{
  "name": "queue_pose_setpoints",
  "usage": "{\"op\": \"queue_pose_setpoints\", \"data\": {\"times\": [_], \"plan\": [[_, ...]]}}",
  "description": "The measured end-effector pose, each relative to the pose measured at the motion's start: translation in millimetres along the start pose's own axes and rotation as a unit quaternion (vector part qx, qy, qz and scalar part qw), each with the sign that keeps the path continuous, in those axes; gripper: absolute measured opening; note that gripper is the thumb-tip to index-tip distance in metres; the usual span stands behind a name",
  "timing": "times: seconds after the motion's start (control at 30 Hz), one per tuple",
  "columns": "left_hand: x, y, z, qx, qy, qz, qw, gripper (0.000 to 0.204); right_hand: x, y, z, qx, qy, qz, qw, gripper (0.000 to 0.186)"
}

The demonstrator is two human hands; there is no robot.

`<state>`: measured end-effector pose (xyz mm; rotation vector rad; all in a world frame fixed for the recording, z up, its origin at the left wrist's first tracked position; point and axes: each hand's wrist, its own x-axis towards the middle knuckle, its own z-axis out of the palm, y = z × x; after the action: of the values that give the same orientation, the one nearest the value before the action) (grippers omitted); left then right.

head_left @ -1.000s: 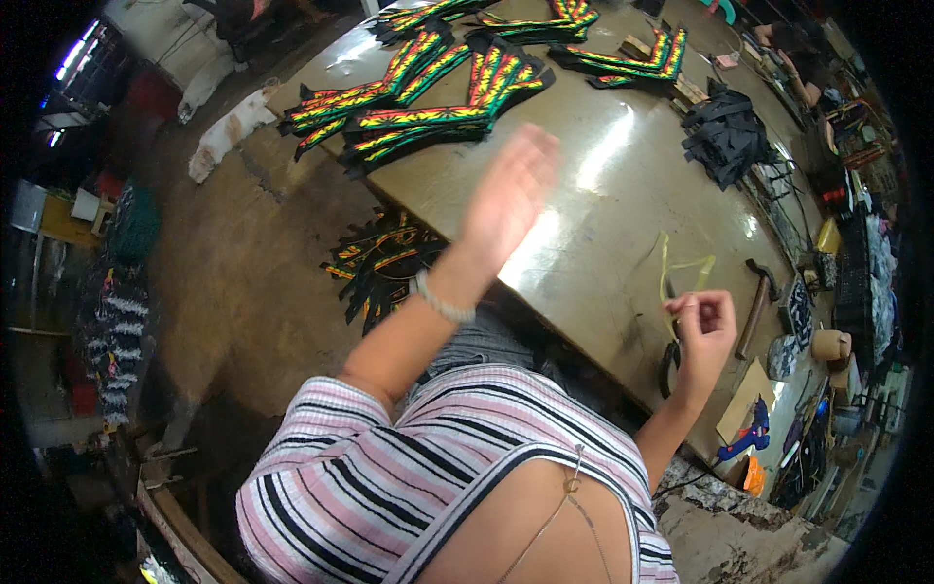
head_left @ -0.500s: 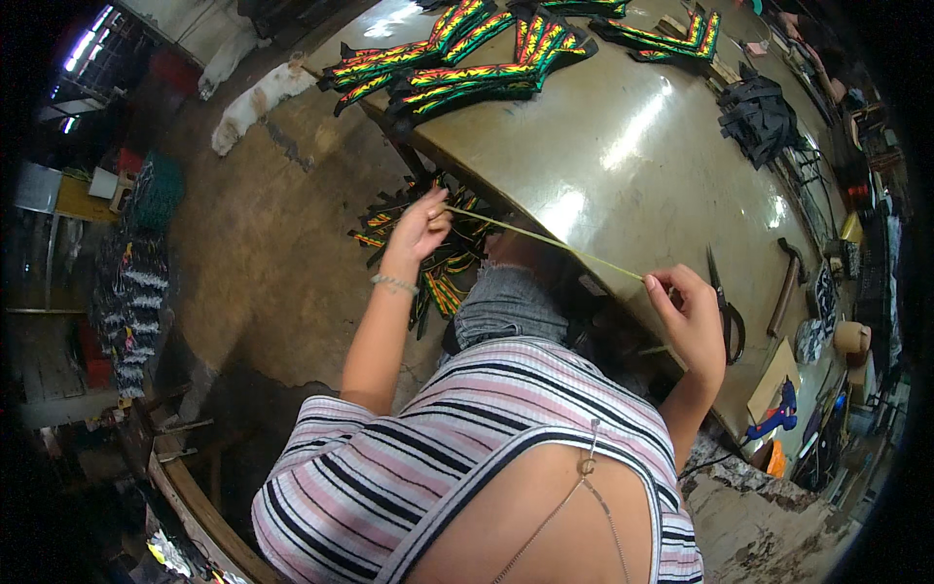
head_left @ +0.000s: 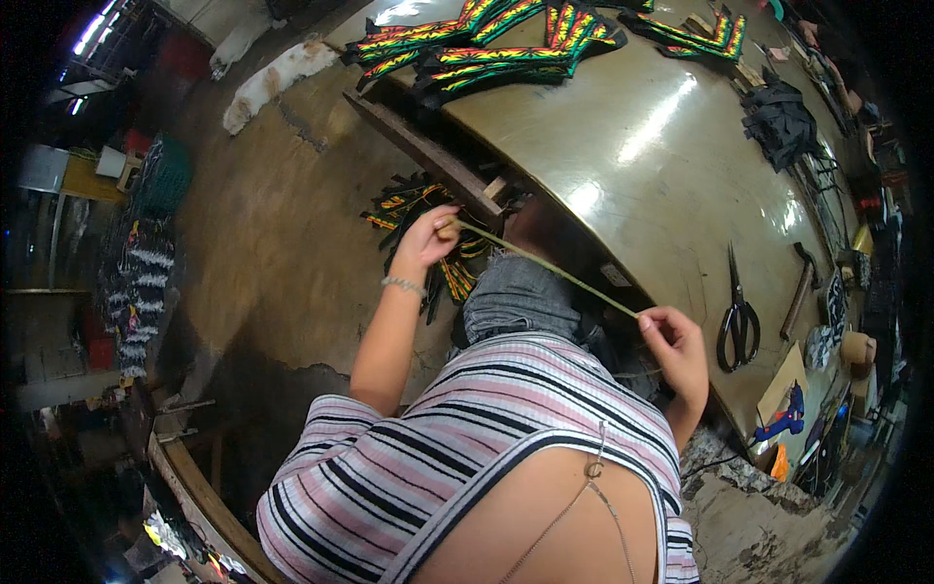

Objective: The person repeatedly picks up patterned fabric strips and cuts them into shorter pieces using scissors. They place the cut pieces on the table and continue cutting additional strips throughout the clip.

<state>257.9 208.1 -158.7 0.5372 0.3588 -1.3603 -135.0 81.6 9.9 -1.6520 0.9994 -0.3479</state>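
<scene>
Right hand (head_left: 678,352): thumb and forefinger pinching yellow-green strip (head_left: 584,285). Left hand (head_left: 426,239): fingers curled in, gripping strip's other side. Strip stretched straight between hands, above denim lap (head_left: 516,302). Beyond, scissors (head_left: 736,294) on table (head_left: 671,204); farther, patterned bands (head_left: 501,70).

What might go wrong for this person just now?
The yellow-green cord looks straight and tight between the left hand and the right hand, so it might slip from one and spring back.

The right hand could also bump the black-handled scissors, which lie on the tabletop beside it.
</scene>
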Motion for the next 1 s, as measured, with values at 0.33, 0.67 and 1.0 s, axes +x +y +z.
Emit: {"op": "queue_pose_setpoints", "data": {"times": [0.33, 0.67, 1.0], "plan": [[-52.0, 182.6, 5.0, 0.216, -0.038, 0.360, 0.907, 0.050, 63.1, -12.9, 110.2, -0.012, -0.064, -0.129, 0.990, 0.015], [68.7, 304.9, 47.1, 0.497, 0.162, 0.343, 0.781, 0.034, 144.5, -33.4, 173.0, -0.040, 0.033, -0.268, 0.962, 0.018], [84.7, 195.5, -15.2, 0.249, 0.220, 0.498, 0.801, 0.029, 156.8, 10.3, 183.2, 0.014, -0.067, -0.216, 0.974, 0.024]]}}
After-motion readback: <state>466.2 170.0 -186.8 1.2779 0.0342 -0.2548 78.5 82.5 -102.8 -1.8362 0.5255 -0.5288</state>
